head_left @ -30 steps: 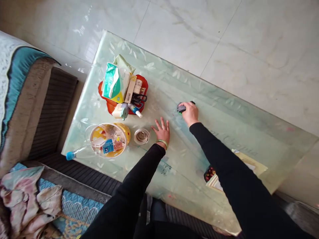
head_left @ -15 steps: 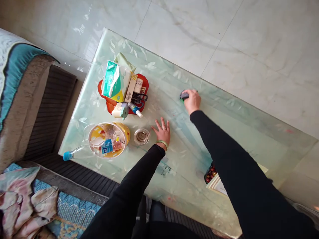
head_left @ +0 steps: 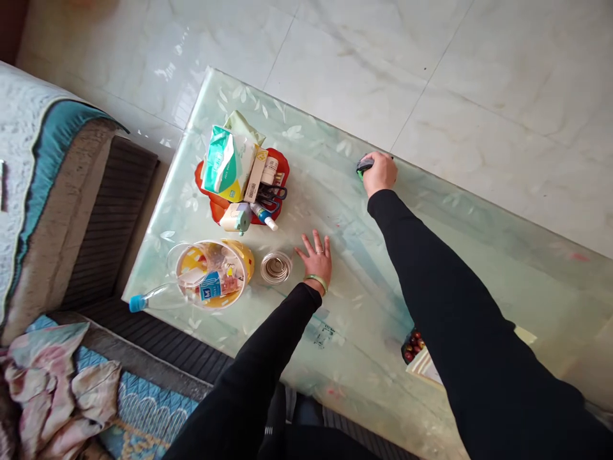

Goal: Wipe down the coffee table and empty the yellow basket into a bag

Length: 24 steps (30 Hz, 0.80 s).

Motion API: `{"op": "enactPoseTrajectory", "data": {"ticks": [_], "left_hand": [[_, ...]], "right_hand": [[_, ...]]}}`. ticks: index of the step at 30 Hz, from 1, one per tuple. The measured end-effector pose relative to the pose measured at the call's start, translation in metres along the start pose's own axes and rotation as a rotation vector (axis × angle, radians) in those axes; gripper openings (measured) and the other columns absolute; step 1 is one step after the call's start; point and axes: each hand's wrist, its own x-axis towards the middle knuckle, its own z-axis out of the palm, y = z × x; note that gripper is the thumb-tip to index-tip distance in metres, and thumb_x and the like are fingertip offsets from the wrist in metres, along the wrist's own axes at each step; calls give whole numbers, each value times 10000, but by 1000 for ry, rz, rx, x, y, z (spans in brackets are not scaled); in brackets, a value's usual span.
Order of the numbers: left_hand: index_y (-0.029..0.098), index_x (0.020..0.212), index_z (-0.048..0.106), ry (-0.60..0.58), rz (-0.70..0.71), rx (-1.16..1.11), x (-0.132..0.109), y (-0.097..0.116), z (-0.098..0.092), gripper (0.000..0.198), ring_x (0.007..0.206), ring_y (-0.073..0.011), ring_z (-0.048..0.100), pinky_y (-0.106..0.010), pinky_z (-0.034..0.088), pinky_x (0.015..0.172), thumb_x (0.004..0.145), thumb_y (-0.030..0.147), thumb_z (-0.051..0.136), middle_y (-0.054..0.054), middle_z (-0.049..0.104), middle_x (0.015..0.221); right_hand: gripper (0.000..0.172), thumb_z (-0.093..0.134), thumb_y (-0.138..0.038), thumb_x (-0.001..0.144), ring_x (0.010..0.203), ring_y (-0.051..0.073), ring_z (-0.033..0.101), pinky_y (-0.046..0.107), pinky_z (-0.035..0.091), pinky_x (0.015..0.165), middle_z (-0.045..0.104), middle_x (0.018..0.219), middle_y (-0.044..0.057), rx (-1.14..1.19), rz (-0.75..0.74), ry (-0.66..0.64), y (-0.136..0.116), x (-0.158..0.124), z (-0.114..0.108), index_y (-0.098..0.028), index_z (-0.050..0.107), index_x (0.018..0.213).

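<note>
Right hand [head_left: 380, 174], closed on a small dark-and-green object [head_left: 364, 166] at the edge of the glass tabletop [head_left: 502, 255], could drop it to the tile floor [head_left: 502, 96] on a slip; left hand [head_left: 315, 260] spread flat.

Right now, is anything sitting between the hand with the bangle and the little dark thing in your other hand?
No, nothing visible: only the glass tabletop lies between your left hand and the small dark-green object in your right hand.

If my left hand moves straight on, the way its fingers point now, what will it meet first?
The way looks free: the left hand points across the bare glass tabletop, passing right of the red tray, as far as the table's far edge, though depth is hard to judge from this view.
</note>
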Motion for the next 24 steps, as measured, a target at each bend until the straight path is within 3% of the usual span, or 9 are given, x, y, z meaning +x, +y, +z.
{"op": "enactPoseTrajectory", "data": {"ticks": [6, 11, 13, 17, 19, 21, 24], "left_hand": [[299, 1688, 279, -14, -12, -18, -1, 0, -3, 690, 1645, -423, 200, -797, 357, 1180, 1042, 62, 323, -146, 145, 1789], [245, 1695, 282, 9, 6, -6, 0, 1, 2, 688, 1639, -453, 189, -801, 314, 1203, 1035, 61, 335, -174, 131, 1789], [261, 1696, 276, 9, 2, -10, 0, 1, 3, 704, 1644, -446, 177, -801, 322, 1198, 1027, 58, 355, -162, 129, 1792], [283, 1690, 287, -21, -7, -12, -1, -1, -5, 696, 1644, -431, 199, -795, 361, 1178, 1032, 65, 345, -161, 139, 1789], [293, 1684, 298, -28, -9, -1, -1, -1, -9, 688, 1640, -426, 218, -786, 371, 1177, 1037, 63, 339, -158, 153, 1786], [307, 1682, 298, -28, -12, 11, -1, 0, -8, 695, 1639, -424, 223, -775, 379, 1178, 1035, 60, 351, -151, 156, 1786], [301, 1687, 285, -19, -13, 32, 0, 0, -4, 704, 1636, -436, 223, -779, 382, 1174, 1030, 59, 364, -157, 148, 1788]], "right_hand": [[314, 540, -110, 819, 945, 259, 638, 356, 504, 865, 712, 978, 70, 43, -126, -92, 5, -46, -8, -252, 784, 956], [369, 523, -53, 859, 1006, 260, 618, 413, 478, 973, 718, 1108, 104, 4, -16, -65, -14, 4, -8, -249, 787, 1026], [409, 492, -38, 879, 1040, 252, 605, 417, 464, 1004, 708, 1168, 116, -10, 25, -44, -20, 7, -7, -237, 784, 1084], [416, 511, -44, 821, 1017, 249, 629, 366, 487, 950, 720, 1086, 83, 4, -87, -133, -17, -48, -12, -247, 797, 1043], [398, 523, -54, 798, 997, 251, 640, 348, 494, 919, 725, 1054, 75, 18, -136, -184, -14, -61, -12, -247, 801, 1006], [382, 528, -53, 812, 981, 244, 630, 337, 486, 911, 726, 1046, 76, 19, -132, -175, -17, -41, -9, -238, 802, 1003], [378, 512, -53, 889, 987, 229, 591, 359, 458, 965, 722, 1107, 99, 11, -72, -90, -31, 23, -1, -213, 795, 1081]]}}
